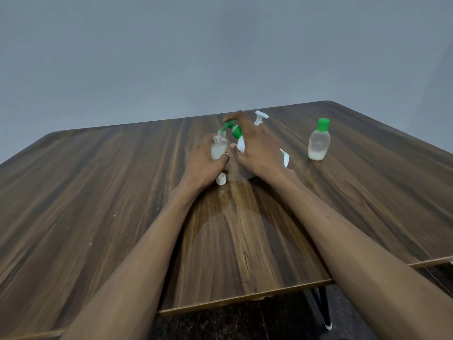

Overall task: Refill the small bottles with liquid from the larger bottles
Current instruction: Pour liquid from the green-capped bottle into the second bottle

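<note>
Two small bottles show on the table (122,192), and one of them is being filled. Near the middle of the frame the left hand (201,163) grips an uncapped small bottle (219,148), cloudy liquid standing in its lower part; its white cap (221,179) lies on the wood just below that hand. The right hand (257,148) wraps round a tilted pump bottle (241,141), white with a green pump (231,127), one finger pressing the pump head so the green spout sits at the small bottle's open neck. Behind the right hand, toward upper centre, a white pump top (259,117) of another large bottle pokes up; its body is hidden. Right of centre stands the second small bottle (319,141), green cap on, only a little liquid at its bottom. I judge the job roughly at its midpoint or earlier: the first bottle looks part full and needs capping, and the green-capped one appears yet to be topped up.
</note>
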